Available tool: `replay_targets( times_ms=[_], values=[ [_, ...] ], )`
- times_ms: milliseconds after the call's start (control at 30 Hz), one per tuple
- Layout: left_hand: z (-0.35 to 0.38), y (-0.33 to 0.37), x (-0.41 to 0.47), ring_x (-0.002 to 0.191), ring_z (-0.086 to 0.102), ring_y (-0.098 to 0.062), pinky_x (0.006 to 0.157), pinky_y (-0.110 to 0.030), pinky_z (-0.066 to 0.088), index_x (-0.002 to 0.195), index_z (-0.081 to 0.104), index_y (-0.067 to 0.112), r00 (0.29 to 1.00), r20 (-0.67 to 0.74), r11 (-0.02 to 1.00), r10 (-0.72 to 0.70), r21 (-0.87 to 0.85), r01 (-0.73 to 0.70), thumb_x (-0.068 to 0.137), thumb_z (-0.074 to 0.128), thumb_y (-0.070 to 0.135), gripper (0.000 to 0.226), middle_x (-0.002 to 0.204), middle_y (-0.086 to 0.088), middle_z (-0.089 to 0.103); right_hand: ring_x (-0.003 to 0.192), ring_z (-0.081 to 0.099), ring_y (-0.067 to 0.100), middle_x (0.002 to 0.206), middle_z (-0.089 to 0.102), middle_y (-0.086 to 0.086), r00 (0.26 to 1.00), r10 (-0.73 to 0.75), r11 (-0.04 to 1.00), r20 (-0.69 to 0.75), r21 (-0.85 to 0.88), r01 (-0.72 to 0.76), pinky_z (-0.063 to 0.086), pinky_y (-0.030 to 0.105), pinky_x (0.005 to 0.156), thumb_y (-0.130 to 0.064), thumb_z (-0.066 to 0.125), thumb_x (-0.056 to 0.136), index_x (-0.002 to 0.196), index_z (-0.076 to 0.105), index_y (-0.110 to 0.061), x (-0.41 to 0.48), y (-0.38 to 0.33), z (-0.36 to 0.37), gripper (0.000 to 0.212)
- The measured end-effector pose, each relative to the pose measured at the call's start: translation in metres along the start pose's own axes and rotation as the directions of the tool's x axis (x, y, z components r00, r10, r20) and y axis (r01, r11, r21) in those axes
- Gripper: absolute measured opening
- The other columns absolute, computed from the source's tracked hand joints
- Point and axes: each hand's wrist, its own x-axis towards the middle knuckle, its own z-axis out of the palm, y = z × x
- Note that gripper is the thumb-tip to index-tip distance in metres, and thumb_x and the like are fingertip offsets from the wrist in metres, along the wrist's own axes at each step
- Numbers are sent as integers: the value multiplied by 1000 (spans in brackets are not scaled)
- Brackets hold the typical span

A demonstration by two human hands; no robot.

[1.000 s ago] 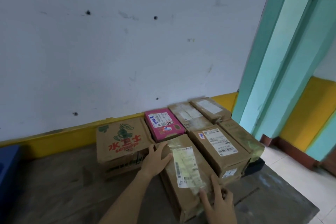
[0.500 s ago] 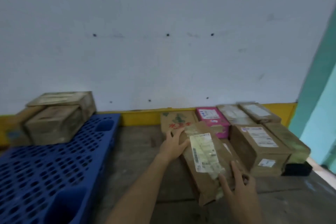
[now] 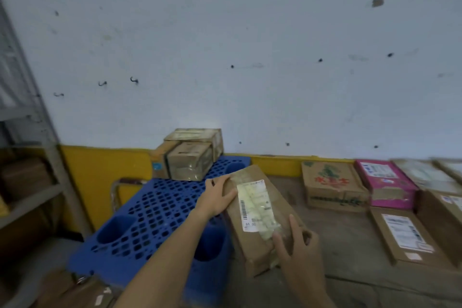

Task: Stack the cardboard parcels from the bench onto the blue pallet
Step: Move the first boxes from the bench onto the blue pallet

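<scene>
I hold a long brown cardboard parcel (image 3: 260, 217) with a white label in the air, over the gap between bench and blue pallet (image 3: 160, 210). My left hand (image 3: 217, 195) grips its far left corner. My right hand (image 3: 297, 250) holds its near right end, fingers spread along the top and side. Three taped parcels (image 3: 192, 155) sit stacked at the pallet's far end against the wall. On the bench (image 3: 345, 245) to the right lie a printed carton (image 3: 330, 185), a pink box (image 3: 385, 185) and a flat labelled parcel (image 3: 405, 235).
A metal shelf rack (image 3: 32, 157) with boxes stands at the left. More cardboard (image 3: 75, 292) lies on the floor at the lower left. A white wall with a yellow base strip (image 3: 100, 172) runs behind everything.
The view has swung left, from the bench parcels to the pallet. Both hands have lifted the long parcel off the bench and carried it left to the pallet's right edge.
</scene>
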Motion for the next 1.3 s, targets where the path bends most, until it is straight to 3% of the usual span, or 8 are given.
replay_targets(
  times_ms=[267,433,500,567,667,767,967,1300],
  values=[
    [-37,-35,93,113,49,-31,95,-43,49,134,33,34,991,134,999,31,37,-37,86,55,54,56,135,-9,27,129,36,27,144,27,11,993,119,992,-25,-41,-120,33,29,105,-50,45,91,145,19,-36,37,-58,81,62],
    [-14,-53,167,114,48,-30,96,-42,46,131,34,31,951,288,984,112,102,-147,91,49,48,47,138,-8,27,59,61,39,84,67,25,989,-1,963,-150,-266,-40,54,44,56,-41,56,67,86,77,-15,77,-93,133,38],
    [-5,-62,188,111,49,-28,96,-43,46,132,34,30,949,284,987,134,44,-152,92,47,46,44,138,-8,27,82,61,36,109,62,22,986,92,954,-142,-272,-128,53,42,73,-48,70,69,108,70,-25,99,-100,148,46],
    [-4,-65,208,115,49,-27,98,-43,45,137,33,30,940,296,980,172,43,-192,94,44,45,46,143,-7,23,118,41,26,143,33,8,979,187,919,-78,-338,-202,37,32,100,-63,45,84,140,33,-41,116,-101,166,61],
    [-5,-60,229,139,24,-32,107,-45,35,143,30,27,937,286,953,201,165,-254,97,38,42,49,156,-8,6,128,28,20,150,16,1,976,190,923,-103,-319,-213,33,25,103,-65,29,88,144,10,-46,134,-107,183,62],
    [-8,-52,237,144,9,-31,108,-46,30,143,31,18,934,250,910,255,263,-319,98,34,36,48,158,-10,4,132,28,21,151,12,2,974,216,930,-69,-289,-227,34,25,102,-62,29,91,145,10,-44,152,-121,187,60],
    [-7,-48,240,138,22,-30,111,-44,24,142,32,13,893,335,856,301,318,-408,98,34,31,47,149,-14,27,135,28,28,153,7,6,984,178,971,11,-165,-174,35,33,105,-57,31,94,148,14,-34,200,-124,191,62],
    [-16,-67,274,134,27,-30,106,-40,36,137,39,13,937,276,898,213,322,-299,98,35,32,44,145,-13,35,130,35,27,151,8,4,991,108,987,79,-129,-97,41,36,103,-59,30,93,148,14,-32,280,-117,201,63]
  ],
)
